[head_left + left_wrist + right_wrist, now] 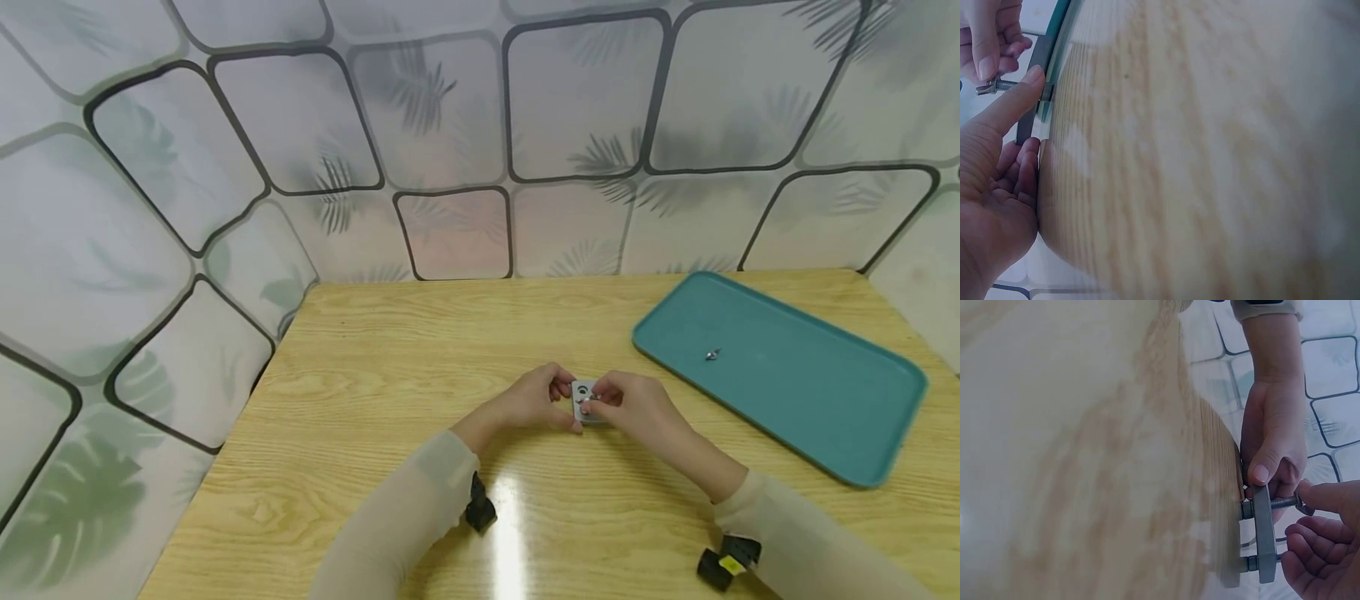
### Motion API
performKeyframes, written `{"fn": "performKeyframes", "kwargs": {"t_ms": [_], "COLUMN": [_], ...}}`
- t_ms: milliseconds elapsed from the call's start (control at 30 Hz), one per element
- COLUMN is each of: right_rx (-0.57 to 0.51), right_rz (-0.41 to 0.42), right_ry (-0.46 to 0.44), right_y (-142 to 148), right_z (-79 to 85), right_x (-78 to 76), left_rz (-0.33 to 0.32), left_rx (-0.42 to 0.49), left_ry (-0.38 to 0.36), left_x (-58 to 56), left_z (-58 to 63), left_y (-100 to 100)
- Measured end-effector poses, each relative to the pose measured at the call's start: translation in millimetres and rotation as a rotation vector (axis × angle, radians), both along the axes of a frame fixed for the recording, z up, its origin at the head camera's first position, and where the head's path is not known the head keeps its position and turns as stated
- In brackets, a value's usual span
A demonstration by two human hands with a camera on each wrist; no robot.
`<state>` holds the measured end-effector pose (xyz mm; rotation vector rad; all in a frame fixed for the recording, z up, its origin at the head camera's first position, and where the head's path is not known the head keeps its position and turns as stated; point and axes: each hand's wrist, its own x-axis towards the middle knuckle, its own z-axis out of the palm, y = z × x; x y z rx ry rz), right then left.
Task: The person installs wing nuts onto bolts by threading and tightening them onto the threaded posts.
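Observation:
A small grey metal plate (577, 390) with holes lies low over the table, between both hands. My left hand (536, 398) grips it by its left side, thumb on the near edge and fingers on the far one. In the right wrist view two bolts pass through the plate (1264, 540), their heads toward the tabletop. On one threaded bolt (1283, 503) sits a wing nut (985, 90), and my right hand (637, 408) pinches it between thumb and finger. The right hand's other fingers curl loosely near the second bolt.
A teal tray (810, 375) stands at the right of the wooden table (375, 358), with a small shiny metal piece (712, 355) on it, shaped like a wing nut. Patterned cloth (450, 108) rises behind the table and along its left side.

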<state>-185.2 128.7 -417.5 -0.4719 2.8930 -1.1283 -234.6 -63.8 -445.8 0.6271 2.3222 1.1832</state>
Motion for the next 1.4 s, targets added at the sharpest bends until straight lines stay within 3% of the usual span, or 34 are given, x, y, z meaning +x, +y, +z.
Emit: {"fn": "performKeyframes", "kwargs": {"t_ms": [200,667,1033,1400], "right_rx": [-0.010,-0.087,-0.060,-0.070], "right_rz": [0.021,0.045,-0.045,-0.045], "right_ry": [0.025,-0.051,-0.069,-0.088], "right_y": [2.2,4.8,4.7,3.3], "right_z": [1.1,1.5,0.2,-4.5], "right_x": [4.3,6.2,1.4,-2.8], "left_rz": [0.013,0.017,0.017,0.012], "left_rx": [-0.001,0.002,0.002,-0.001], "left_ry": [-0.001,-0.002,-0.003,0.002], "left_x": [0.9,-1.2,-1.2,-0.9], "left_z": [0.6,-0.6,-0.1,-1.3], "left_y": [0.0,-0.2,0.6,1.0]}}
